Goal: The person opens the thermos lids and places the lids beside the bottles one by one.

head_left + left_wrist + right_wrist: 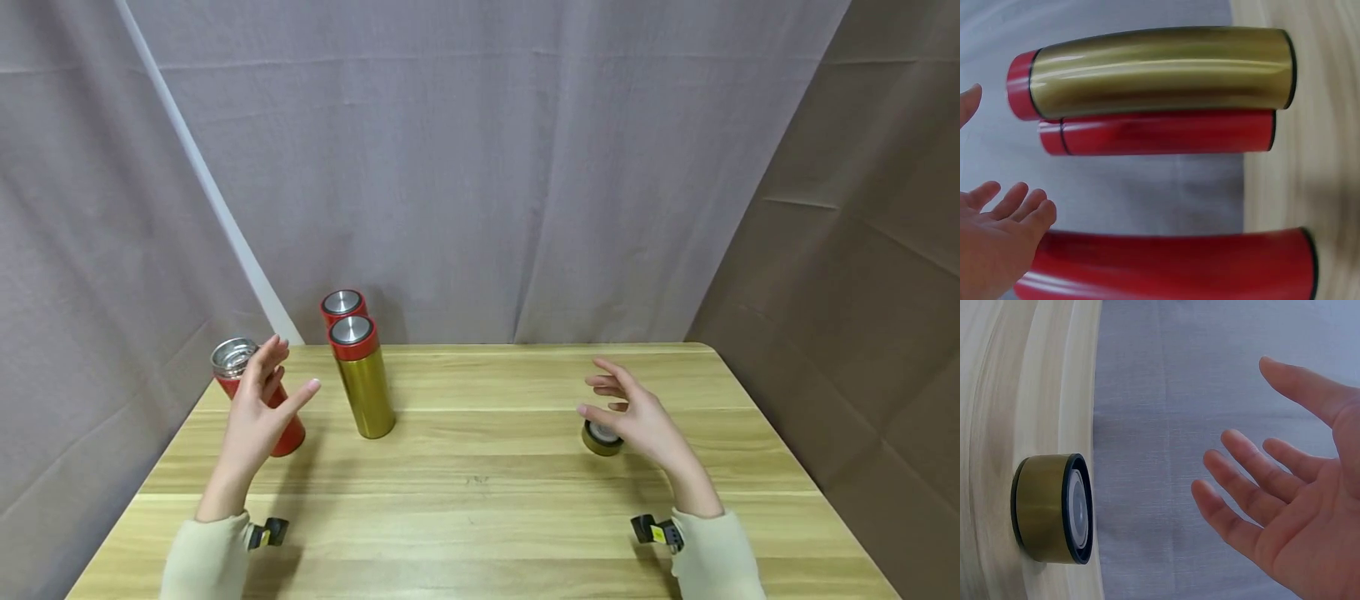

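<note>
My left hand [257, 410], fingers spread and empty, hovers in front of a lidless red thermos [289, 435] with a bare steel mouth and hides part of it. To that hand's right stands a gold thermos [366, 396] wearing a red lid with a silver top. Mostly hidden behind it is a lidded red thermos [1166, 133]. On the right side my right hand [647, 423] holds nothing, its fingers loosely bent and the thumb apart. Below its palm a gold thermos lid [1046, 509] lies on the table, hollow side up.
The wooden table [480, 533] ends at a grey curtain [465, 183] along the back. Brown cloth [847, 275] hangs past the right edge, and more grey cloth [82, 333] on the left. Each wrist carries a small black camera.
</note>
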### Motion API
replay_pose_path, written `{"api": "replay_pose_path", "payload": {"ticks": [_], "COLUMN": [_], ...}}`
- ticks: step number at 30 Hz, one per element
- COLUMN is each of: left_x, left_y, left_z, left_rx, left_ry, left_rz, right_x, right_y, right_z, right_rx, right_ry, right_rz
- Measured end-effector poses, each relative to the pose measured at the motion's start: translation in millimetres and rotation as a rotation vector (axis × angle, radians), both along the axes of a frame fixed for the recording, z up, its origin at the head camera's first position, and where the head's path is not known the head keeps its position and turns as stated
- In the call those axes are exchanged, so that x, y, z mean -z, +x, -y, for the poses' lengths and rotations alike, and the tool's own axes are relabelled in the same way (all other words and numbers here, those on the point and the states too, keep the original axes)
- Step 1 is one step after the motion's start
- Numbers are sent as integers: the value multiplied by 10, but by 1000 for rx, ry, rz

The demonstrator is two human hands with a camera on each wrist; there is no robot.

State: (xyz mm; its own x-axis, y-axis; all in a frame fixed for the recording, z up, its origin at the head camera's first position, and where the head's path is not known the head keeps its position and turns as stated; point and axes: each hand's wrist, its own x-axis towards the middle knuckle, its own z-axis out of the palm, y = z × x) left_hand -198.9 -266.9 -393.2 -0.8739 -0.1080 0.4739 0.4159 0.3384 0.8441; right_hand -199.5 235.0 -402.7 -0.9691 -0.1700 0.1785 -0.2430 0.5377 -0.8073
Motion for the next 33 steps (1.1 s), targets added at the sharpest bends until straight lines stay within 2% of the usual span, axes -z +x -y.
{"api": "replay_pose_path", "payload": {"ticks": [5,14,17,23,28,33], "left_x": [104,297,371,468,507,534], "left_y": [-33,-161,-210,-297,-343,-368], "left_z": [-71,-181,-200,-231,-279,-324], "left_rx": [42,157,177,186,160,145], "left_ry": [-2,22,42,50,37,74], "left_rz": [24,184,227,303,371,383], "right_x": [29,50,64,104,145,146], "right_y": [7,-15,-30,-37,-46,-40], "right_z": [12,37,41,56,75,117], "right_rx": [-1,-27,-44,-66,-79,-90], "right_ry": [3,17,21,40,39,40], "right_rz": [23,14,7,15,17,16]}}
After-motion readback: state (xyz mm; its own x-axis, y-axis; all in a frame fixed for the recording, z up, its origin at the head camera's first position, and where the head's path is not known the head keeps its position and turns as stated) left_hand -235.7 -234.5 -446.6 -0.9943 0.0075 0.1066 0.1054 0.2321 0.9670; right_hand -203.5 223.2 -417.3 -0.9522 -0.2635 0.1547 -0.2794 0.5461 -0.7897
